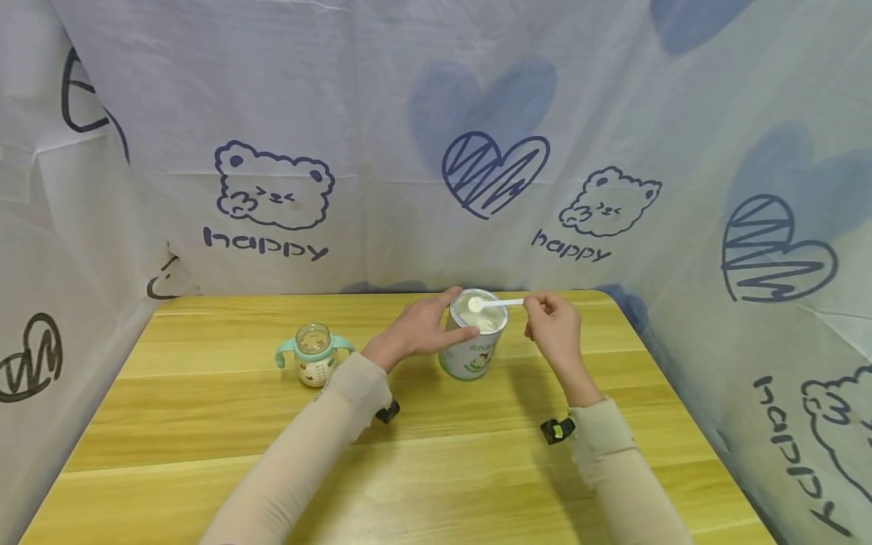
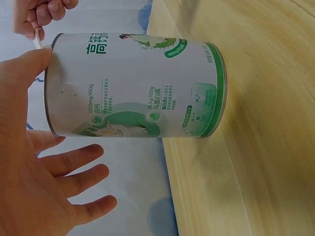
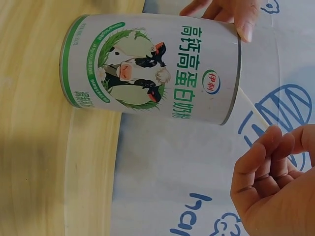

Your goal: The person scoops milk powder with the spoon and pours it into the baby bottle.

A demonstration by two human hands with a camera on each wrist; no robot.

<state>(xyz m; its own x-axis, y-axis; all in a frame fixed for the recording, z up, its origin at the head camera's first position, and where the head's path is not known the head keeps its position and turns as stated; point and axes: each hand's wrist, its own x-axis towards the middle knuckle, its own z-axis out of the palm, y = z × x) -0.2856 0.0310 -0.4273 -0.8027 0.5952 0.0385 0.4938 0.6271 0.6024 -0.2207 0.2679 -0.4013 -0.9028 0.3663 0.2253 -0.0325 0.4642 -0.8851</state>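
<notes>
A white and green milk powder can [image 1: 468,356] stands on the table with its top open and pale powder inside. My left hand [image 1: 425,325] grips its rim from the left, the thumb on the near side; the other fingers [image 2: 83,179] spread beyond it in the left wrist view. With the right hand [image 1: 555,325] I pinch the end of a white scoop [image 1: 500,303]. The scoop's bowl is at the can's mouth, over the powder; whether it is full I cannot tell. In the right wrist view the can [image 3: 147,69] hides the bowl.
To the left of the can stands a baby bottle [image 1: 316,363] with green handles and no lid on top. The wooden table [image 1: 450,462] meets a patterned cloth [image 1: 381,227] at its back edge.
</notes>
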